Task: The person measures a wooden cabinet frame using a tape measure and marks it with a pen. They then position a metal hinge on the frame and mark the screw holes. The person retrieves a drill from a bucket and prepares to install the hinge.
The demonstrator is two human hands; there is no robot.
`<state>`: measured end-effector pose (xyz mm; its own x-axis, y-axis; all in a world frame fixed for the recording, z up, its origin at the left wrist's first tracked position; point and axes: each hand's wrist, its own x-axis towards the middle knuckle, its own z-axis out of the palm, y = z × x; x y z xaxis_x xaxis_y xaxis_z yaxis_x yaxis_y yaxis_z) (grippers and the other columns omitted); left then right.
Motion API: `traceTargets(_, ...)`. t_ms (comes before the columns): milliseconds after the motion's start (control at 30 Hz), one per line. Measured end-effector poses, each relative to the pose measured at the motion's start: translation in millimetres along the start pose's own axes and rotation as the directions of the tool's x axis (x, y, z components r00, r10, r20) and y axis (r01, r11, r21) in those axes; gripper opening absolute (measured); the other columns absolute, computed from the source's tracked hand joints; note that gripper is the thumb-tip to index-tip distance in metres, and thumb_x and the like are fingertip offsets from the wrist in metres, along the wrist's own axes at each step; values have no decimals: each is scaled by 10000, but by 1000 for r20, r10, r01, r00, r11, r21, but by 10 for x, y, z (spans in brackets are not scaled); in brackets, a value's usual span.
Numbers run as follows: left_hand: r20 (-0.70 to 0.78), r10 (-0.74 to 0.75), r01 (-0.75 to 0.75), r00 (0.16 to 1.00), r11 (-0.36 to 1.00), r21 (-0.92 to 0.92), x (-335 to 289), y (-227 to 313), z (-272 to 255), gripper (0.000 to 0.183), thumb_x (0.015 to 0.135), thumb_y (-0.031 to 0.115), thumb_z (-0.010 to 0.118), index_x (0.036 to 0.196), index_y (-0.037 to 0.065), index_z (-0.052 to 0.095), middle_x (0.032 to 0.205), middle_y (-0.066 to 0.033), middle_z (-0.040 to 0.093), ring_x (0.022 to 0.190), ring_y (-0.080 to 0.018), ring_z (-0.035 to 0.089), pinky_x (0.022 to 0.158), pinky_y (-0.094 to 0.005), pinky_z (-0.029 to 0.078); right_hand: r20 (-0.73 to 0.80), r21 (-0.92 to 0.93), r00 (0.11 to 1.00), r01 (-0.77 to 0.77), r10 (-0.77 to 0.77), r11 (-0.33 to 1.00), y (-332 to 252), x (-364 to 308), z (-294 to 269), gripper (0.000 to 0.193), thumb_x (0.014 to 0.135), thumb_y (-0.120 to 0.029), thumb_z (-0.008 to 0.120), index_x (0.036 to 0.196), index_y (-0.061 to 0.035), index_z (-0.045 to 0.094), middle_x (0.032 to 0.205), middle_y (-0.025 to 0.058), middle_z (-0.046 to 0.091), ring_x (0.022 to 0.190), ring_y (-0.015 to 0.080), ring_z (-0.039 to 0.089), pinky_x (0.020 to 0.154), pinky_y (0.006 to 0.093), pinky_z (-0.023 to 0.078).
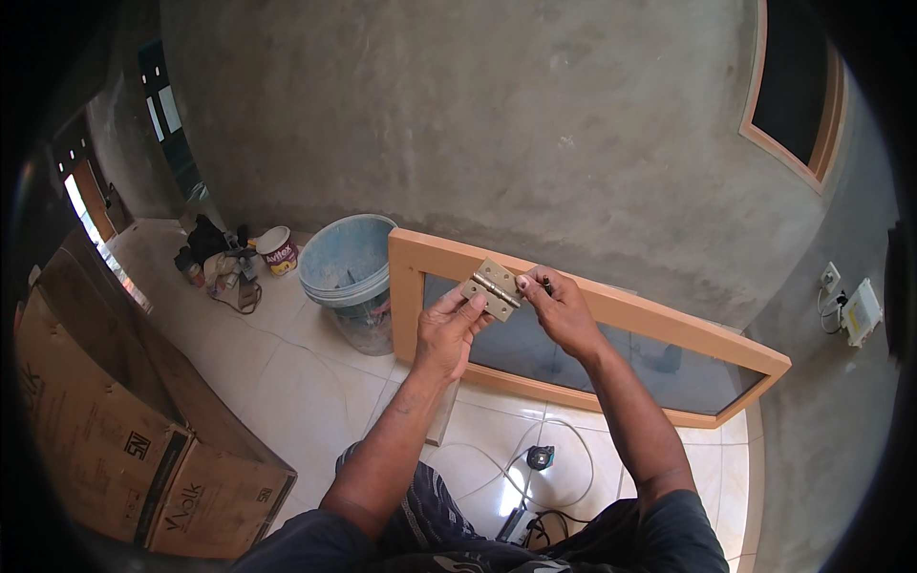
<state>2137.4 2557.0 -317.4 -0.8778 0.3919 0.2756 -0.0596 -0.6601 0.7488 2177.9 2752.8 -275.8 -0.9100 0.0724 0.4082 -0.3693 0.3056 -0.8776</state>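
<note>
A brass-coloured butt hinge [494, 288], unfolded flat with screw holes in both leaves, is held up in front of me. My left hand [449, 328] grips its lower left leaf between thumb and fingers. My right hand [562, 310] pinches at the right end of the hinge, by the pin and upper leaf; whether a small part is also between those fingertips I cannot make out. Behind both hands a wooden-framed glass window sash [417, 250] stands on its long edge, leaning near the wall.
A large bucket [325, 250] stands left of the sash, beside a small paint tub [277, 250] and a heap of bags. Cardboard boxes [105, 449] fill the lower left. On the tiles lie a tape measure [541, 457] and a looped cable [590, 458]. A socket [830, 277] is on the right wall.
</note>
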Motion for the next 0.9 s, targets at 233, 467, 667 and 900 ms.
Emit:
traceTargets(233,-33,-28,28,999,1000,-3,16,12,3,352,1025,125,676,1348,-4,627,1170,-70,707,1067,-145,674,924,-308,561,48,38,995,-87,85,995,-3,-20,-1,244,1073,-242,597,984,-27,668,854,29,666,844,113,568,788,309,472)
traceTargets(467,-44,-143,148,989,980,134,5,-76,55,262,1004,163,718,1207,34,616,1065,-48,699,961,-127,693,834,-294,586,49,-124,998,-33,40,992,106,-85,6,243,1051,-219,618,945,-6,669,760,55,647,739,126,553,689,344,476)
traceTargets(667,-137,-226,244,964,961,128,-18,-227,118,205,1006,181,718,1144,56,632,1037,-43,705,932,-116,701,812,-272,597,-31,-72,993,-113,111,991,451,-83,-26,235,1040,-199,624,913,-6,669,738,63,645,702,126,535,659,358,465)
traceTargets(900,-217,-271,292,938,954,67,3,-354,146,206,1004,207,723,1116,54,643,1011,-44,694,868,-111,662,747,-251,573,-33,-11,974,-223,222,975,672,-5,-22,251,1023,-237,653,933,-4,677,760,69,648,726,129,559,667,355,470)
